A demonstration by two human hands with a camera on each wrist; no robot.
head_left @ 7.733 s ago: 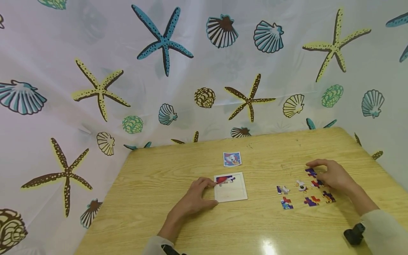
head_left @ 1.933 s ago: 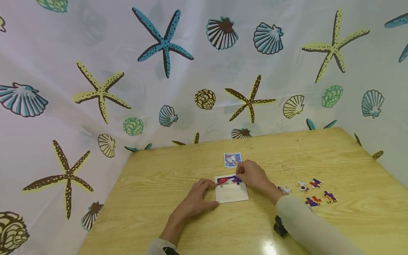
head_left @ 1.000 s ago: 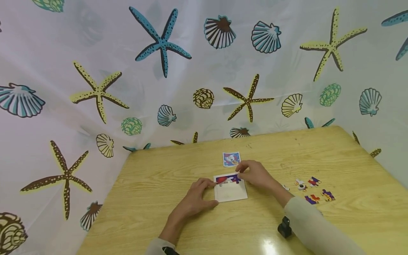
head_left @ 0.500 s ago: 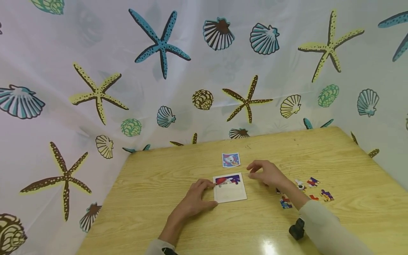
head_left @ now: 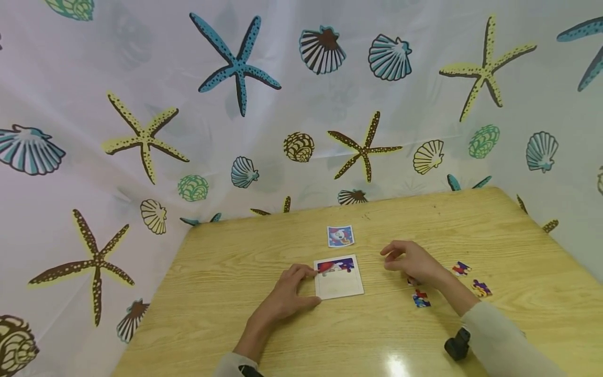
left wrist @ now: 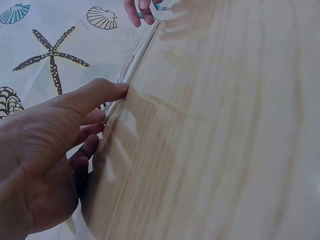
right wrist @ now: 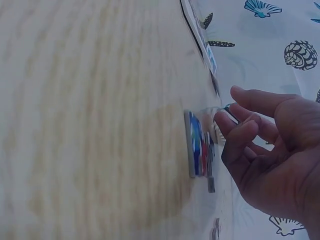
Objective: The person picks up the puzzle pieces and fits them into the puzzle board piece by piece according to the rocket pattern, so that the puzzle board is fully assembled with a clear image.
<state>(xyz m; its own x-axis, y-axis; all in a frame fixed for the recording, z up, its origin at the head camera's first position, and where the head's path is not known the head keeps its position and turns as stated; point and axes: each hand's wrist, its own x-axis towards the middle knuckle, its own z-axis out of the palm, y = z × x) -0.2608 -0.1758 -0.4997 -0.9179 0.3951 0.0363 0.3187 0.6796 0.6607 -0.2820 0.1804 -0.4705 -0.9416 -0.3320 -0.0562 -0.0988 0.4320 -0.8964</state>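
A white puzzle board (head_left: 340,287) lies on the table with joined jigsaw pieces (head_left: 335,266) along its top, the red and purple picture showing there. My left hand (head_left: 285,297) holds the board at its left side, thumb at the near corner and fingertips at the left edge. In the left wrist view, the thumb touches the board's thin edge (left wrist: 142,52). My right hand (head_left: 412,262) hovers right of the board, fingers loosely bent and holding nothing. Beneath and beside it lie loose jigsaw pieces (head_left: 421,298), some hidden by the hand and forearm.
A small picture card (head_left: 340,236) of a white dog lies behind the board. More loose pieces, one red and purple (head_left: 461,268) and one purple and orange (head_left: 481,287), lie right of the right forearm. A shell-patterned curtain (head_left: 301,104) hangs behind the wooden table (head_left: 264,241).
My right hand has carried a purple piece from the right to the board's top right corner, let go, and moved back right over the loose pieces. My left hand stays on the board.
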